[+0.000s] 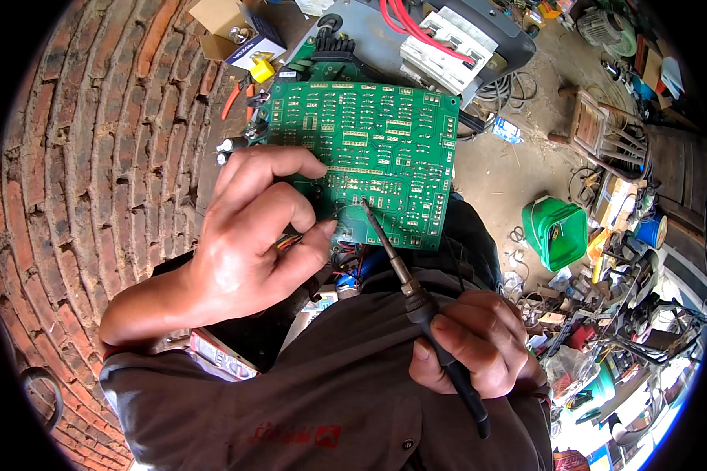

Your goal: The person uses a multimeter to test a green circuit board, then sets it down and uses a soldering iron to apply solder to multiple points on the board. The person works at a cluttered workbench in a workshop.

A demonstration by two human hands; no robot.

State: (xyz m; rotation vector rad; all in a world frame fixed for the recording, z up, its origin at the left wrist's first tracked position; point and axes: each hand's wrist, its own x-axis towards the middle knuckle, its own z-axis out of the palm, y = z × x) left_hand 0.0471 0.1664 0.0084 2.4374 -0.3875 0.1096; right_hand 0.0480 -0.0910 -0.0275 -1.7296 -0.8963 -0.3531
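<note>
A green circuit board lies solder side up in front of me, rows of shiny joints across it. My right hand is wrapped round the black handle of a soldering iron. The iron slants up to the left, its tip at the lower middle of the board. My left hand is closed at the board's lower left, one finger reaching onto its surface. Thumb and fingers pinch a thin solder wire, which curves toward the iron's tip; what lies inside the palm is partly hidden.
Beyond the board stands a grey machine with a white block and red cables. Orange-handled pliers and an open box lie at the upper left, beside a brick wall. A green bucket, a wooden stool and clutter fill the right.
</note>
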